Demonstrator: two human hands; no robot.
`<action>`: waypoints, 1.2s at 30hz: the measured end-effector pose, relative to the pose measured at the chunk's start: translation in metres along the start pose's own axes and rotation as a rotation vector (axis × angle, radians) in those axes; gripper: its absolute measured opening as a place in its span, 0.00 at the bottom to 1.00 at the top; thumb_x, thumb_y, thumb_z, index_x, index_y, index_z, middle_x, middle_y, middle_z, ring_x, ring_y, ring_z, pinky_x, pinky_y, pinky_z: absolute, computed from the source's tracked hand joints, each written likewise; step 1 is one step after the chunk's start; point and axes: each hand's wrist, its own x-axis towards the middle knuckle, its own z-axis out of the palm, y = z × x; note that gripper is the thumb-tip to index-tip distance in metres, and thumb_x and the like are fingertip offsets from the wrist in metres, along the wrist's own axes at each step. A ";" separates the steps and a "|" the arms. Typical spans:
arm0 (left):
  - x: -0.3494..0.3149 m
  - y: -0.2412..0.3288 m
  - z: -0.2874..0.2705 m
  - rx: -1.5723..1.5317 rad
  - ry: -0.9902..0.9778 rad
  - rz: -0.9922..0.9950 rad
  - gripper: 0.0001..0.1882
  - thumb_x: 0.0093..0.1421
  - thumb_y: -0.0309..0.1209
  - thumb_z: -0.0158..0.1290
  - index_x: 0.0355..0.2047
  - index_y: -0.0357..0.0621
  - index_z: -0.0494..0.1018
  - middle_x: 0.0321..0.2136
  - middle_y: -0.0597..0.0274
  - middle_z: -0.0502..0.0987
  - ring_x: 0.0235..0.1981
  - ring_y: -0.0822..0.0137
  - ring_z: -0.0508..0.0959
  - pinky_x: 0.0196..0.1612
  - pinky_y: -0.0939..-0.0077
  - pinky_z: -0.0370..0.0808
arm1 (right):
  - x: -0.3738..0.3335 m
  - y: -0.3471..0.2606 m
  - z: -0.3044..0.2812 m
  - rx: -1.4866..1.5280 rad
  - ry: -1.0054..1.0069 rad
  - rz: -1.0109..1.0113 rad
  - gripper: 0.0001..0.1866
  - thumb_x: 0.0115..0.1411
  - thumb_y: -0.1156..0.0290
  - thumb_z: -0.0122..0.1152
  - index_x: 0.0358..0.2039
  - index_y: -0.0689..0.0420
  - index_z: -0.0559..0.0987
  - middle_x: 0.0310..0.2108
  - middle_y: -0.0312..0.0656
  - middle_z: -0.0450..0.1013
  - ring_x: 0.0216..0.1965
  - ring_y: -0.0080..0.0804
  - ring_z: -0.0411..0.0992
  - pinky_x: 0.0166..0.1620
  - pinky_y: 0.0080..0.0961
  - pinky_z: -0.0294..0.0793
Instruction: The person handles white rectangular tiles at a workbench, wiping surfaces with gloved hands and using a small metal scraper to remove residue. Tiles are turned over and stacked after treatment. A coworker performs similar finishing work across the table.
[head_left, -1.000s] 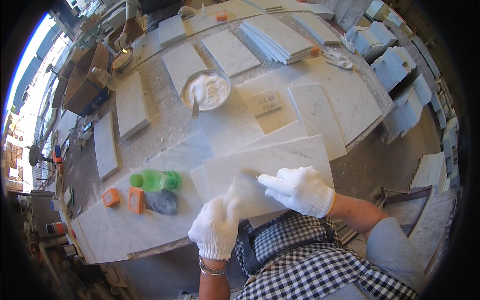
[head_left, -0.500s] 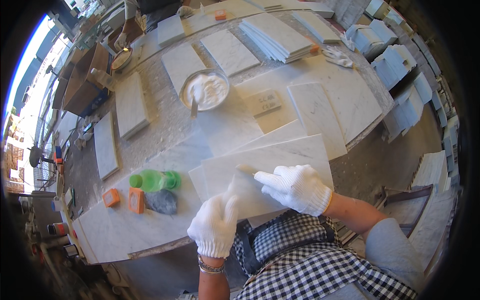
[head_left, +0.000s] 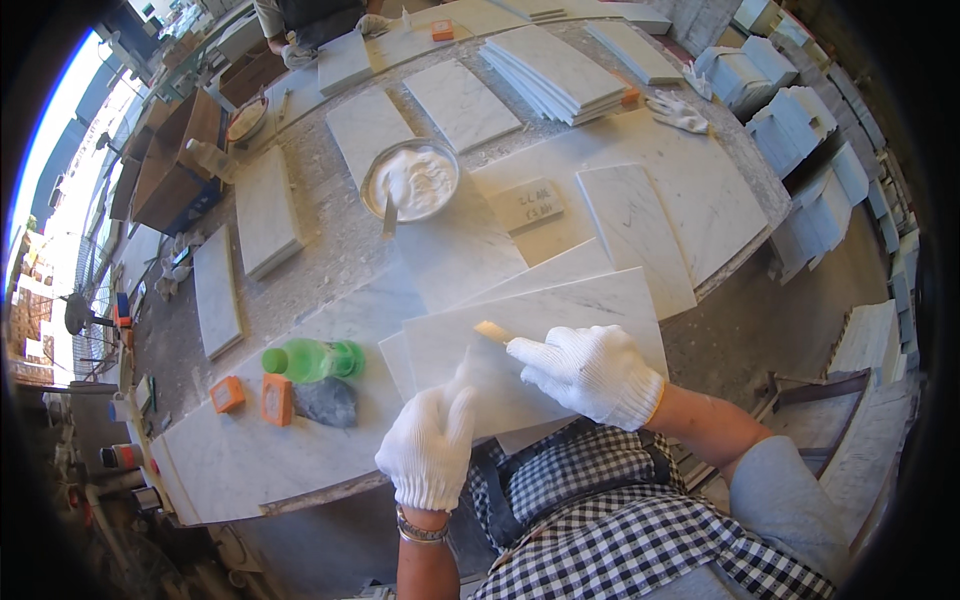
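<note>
A white, grey-veined marble tile lies in front of me on top of other tiles. My left hand, in a white knit glove, grips its near left edge, with a fingertip reaching onto its face. In my gloved right hand is a small tan stick-like piece, pinched at the fingertips with its end over the tile's surface; whether it touches is hard to tell. Just beyond the tiles stands a bowl of white paste with a spatula handle leaning out over its rim.
To the left lie a green bottle, two orange blocks and a dark grey stone. More marble tiles and a loose glove cover the dusty table. Across it, a person's gloved hand shows beside a cardboard box.
The tan piece, blurred before, now shows sharply at my right fingertips, and that hand has shifted slightly. The other person's hand has moved away from a small bowl at the far left.
</note>
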 end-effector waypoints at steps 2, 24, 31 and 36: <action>0.001 0.000 0.000 0.004 0.006 0.011 0.14 0.62 0.43 0.64 0.35 0.44 0.82 0.25 0.53 0.81 0.27 0.52 0.82 0.33 0.64 0.77 | -0.001 0.001 0.001 0.054 0.012 -0.041 0.20 0.62 0.60 0.68 0.54 0.48 0.82 0.24 0.39 0.74 0.22 0.36 0.76 0.24 0.33 0.76; 0.020 0.009 0.004 0.130 -0.026 0.051 0.19 0.60 0.48 0.64 0.26 0.45 0.77 0.23 0.51 0.79 0.26 0.47 0.80 0.28 0.57 0.73 | -0.025 0.028 0.018 0.214 0.343 0.000 0.19 0.58 0.70 0.72 0.49 0.62 0.82 0.27 0.46 0.78 0.24 0.42 0.77 0.27 0.34 0.77; 0.021 0.011 0.002 0.136 -0.061 0.014 0.18 0.60 0.47 0.63 0.28 0.44 0.80 0.23 0.51 0.80 0.26 0.49 0.81 0.31 0.60 0.75 | -0.027 0.029 0.023 0.222 0.361 0.015 0.22 0.59 0.67 0.71 0.53 0.58 0.81 0.25 0.43 0.74 0.22 0.41 0.75 0.25 0.35 0.75; 0.020 0.002 0.007 0.142 -0.018 0.056 0.17 0.62 0.46 0.63 0.32 0.42 0.82 0.21 0.56 0.80 0.23 0.58 0.81 0.32 0.66 0.76 | -0.023 0.030 0.021 0.240 0.408 -0.029 0.21 0.60 0.67 0.70 0.52 0.59 0.82 0.29 0.47 0.77 0.25 0.42 0.77 0.28 0.34 0.78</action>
